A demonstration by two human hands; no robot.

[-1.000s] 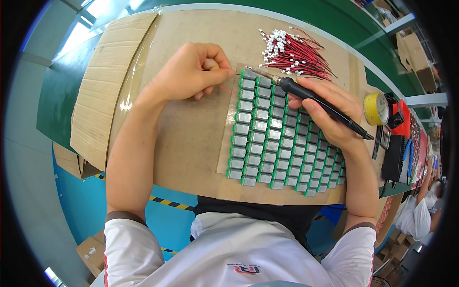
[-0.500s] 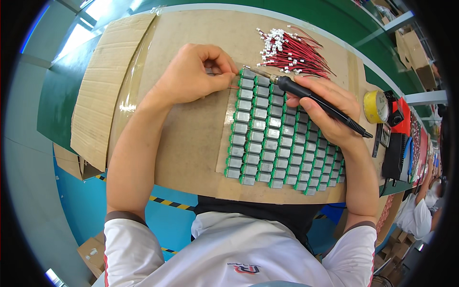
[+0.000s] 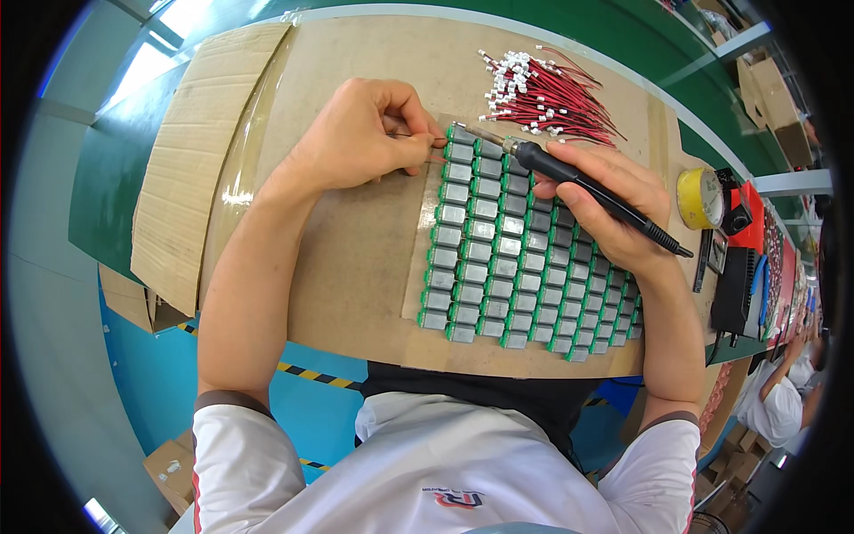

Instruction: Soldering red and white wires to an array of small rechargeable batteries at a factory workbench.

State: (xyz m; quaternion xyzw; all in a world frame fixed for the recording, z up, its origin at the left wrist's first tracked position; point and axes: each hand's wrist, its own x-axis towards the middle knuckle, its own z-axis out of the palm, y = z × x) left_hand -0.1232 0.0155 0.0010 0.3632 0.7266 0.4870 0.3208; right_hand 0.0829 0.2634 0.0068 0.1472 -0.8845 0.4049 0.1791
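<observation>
Location type: electronics assembly workshop, factory-floor style. Indicators: a soldering iron (image 3: pixel 614 193) at centre right of the frame; identical grey modules (image 3: pixel 508 247) with green edges, laid in staggered rows at centre; a heap of red-and-black wire leads (image 3: pixel 574 109) with white connectors (image 3: pixel 512 82) at upper centre; a cardboard-covered worktop (image 3: pixel 351 267) beneath. Floor (image 3: pixel 142 383), lower left: blue, marked with yellow-and-black striped tape (image 3: pixel 320 376). Cartons (image 3: pixel 167 467): lower left and upper right. Another person (image 3: pixel 776 411) in white appears at the right edge.

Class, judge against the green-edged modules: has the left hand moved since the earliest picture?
Yes, slightly rightward: the left hand is nearer the green-edged modules.
</observation>
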